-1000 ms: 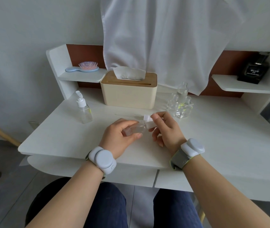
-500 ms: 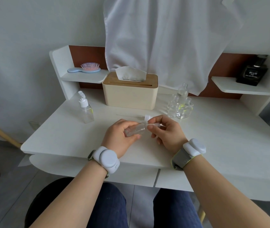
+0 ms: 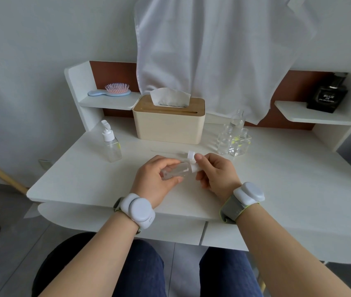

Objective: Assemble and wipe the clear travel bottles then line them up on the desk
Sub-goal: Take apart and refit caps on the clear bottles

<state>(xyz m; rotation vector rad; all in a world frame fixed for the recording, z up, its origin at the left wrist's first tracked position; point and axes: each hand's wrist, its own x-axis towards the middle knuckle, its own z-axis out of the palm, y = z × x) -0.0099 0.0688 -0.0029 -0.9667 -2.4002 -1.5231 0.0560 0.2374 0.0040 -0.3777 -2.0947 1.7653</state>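
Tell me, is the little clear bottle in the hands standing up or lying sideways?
Sideways. The small clear plastic bottle lies level in the left hand, its white cap pointing toward the right hand.

Quick count: five clear travel bottles [image 3: 233, 137] total, one of them held, one capped bottle [image 3: 111, 144] standing alone, three uncapped. Plus one tissue box [image 3: 168, 123], one hairbrush [image 3: 112, 92], one perfume bottle [image 3: 327, 95].

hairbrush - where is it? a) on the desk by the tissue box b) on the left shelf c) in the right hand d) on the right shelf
b: the hairbrush lies on the left shelf, above and left of the tissue box.
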